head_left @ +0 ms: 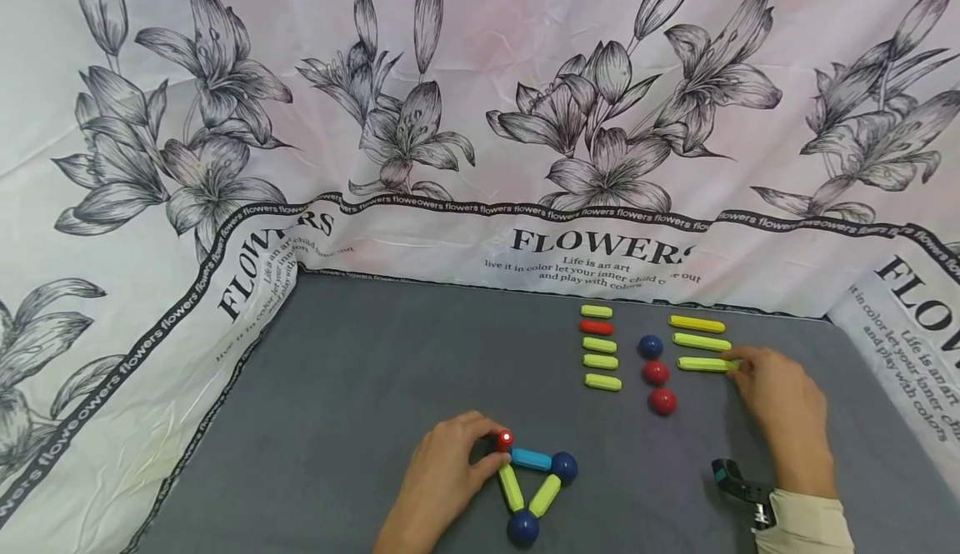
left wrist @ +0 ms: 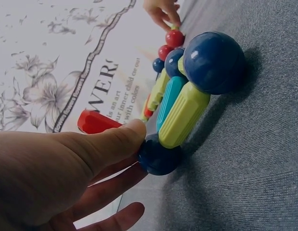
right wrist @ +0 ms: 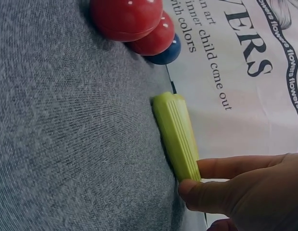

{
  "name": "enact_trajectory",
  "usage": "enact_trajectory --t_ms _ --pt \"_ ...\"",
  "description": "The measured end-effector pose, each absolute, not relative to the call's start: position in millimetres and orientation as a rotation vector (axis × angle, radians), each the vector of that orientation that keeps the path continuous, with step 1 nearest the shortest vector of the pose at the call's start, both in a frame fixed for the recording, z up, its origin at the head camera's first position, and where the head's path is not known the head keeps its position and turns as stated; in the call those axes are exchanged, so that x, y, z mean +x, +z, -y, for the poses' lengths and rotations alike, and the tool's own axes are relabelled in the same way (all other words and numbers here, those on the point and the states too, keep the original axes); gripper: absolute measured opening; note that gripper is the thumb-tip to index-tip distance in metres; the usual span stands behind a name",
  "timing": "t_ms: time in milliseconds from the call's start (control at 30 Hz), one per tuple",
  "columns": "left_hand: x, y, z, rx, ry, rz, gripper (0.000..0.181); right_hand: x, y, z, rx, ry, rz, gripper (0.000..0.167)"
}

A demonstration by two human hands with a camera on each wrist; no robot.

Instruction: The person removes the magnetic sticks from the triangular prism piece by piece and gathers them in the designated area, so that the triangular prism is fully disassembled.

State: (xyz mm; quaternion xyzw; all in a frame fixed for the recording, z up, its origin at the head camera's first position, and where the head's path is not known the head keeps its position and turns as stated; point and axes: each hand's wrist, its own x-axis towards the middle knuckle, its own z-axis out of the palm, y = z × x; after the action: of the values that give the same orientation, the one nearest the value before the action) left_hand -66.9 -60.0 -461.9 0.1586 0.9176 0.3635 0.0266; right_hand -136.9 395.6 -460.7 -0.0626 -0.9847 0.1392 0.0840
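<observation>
My left hand (head_left: 442, 475) (left wrist: 67, 168) pinches a dark blue ball (left wrist: 160, 158) at the upper left corner of a flat triangle. A red rod (left wrist: 98, 121) stands up from that ball; its end (head_left: 505, 437) shows in the head view. The triangle has a blue rod (head_left: 531, 459), two yellow-green rods (head_left: 511, 488) (head_left: 544, 496) and dark blue balls (head_left: 564, 467) (head_left: 522, 528) at its other corners. At the right, my right hand (head_left: 783, 412) (right wrist: 250, 192) pinches the near end of a long yellow-green rod (head_left: 703, 364) (right wrist: 175, 134) lying on the table.
Beside that rod are another long yellow-green rod (head_left: 701, 341) and a yellow one (head_left: 697, 323). A blue ball (head_left: 650, 346) and two red balls (head_left: 656, 372) (head_left: 663, 401) form a column, left of several short rods (head_left: 602, 381). A floral cloth (head_left: 465, 242) borders the grey table (head_left: 337, 371).
</observation>
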Motion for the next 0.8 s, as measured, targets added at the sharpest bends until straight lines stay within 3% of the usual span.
enact_trajectory --t_ms 800 --pt "-65.5 -462.1 60.8 0.496 1.123 -2.849 0.019 -143.8 -465.2 -401.8 -0.22 0.411 2.972 0.025"
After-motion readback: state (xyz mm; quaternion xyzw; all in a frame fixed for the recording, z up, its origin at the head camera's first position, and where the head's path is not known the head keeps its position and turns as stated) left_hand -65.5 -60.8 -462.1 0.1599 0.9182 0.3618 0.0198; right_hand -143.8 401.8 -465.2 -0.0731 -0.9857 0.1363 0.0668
